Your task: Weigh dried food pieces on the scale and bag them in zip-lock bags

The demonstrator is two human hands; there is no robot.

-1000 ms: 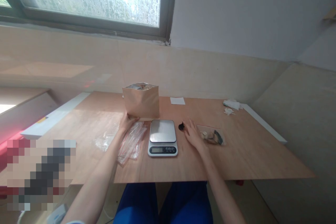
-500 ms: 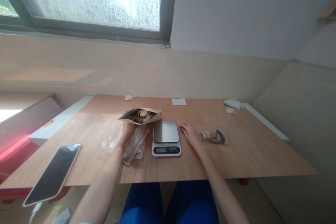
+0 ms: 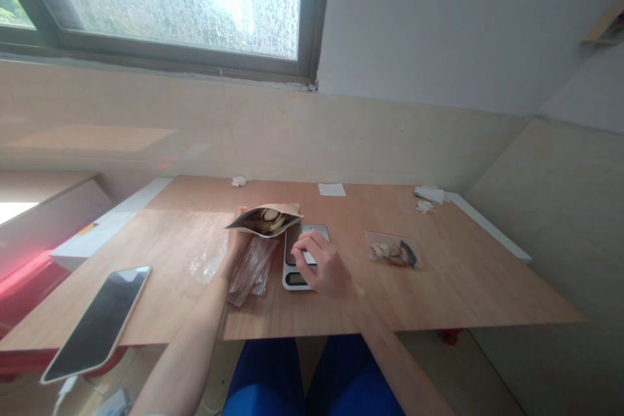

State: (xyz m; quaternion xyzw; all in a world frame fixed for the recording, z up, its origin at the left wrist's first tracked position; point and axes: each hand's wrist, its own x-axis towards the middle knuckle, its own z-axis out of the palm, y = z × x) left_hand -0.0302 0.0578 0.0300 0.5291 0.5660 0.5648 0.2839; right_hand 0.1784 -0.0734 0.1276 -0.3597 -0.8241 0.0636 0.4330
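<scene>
My left hand (image 3: pixel 237 240) is closed on a brown paper pouch (image 3: pixel 234 224). The pouch's mouth gapes, and pale and brown dried slices (image 3: pixel 271 216) show inside. Above the kitchen scale (image 3: pixel 292 257), my right hand (image 3: pixel 324 264) has its thumb and fingers curled together; anything between them is hidden. That hand covers much of the scale's plate and the right part of its display panel. Clear plastic bags (image 3: pixel 252 273) lie left of the scale, below the pouch. To the right lies a clear zip bag (image 3: pixel 394 249) with pale and dark dried pieces in it.
A phone (image 3: pixel 100 318) lies at the table's front left, overhanging the edge, near a white cable (image 3: pixel 63 391). Along the back are a white paper (image 3: pixel 332 190), a small white scrap (image 3: pixel 238 181) and crumpled white pieces (image 3: pixel 431 194). A tiled wall (image 3: pixel 273 136) bounds the table behind.
My right hand has moved left from beside the scale to above it, its fingers now curled. The pouch in my left hand has shifted slightly right and tilted.
</scene>
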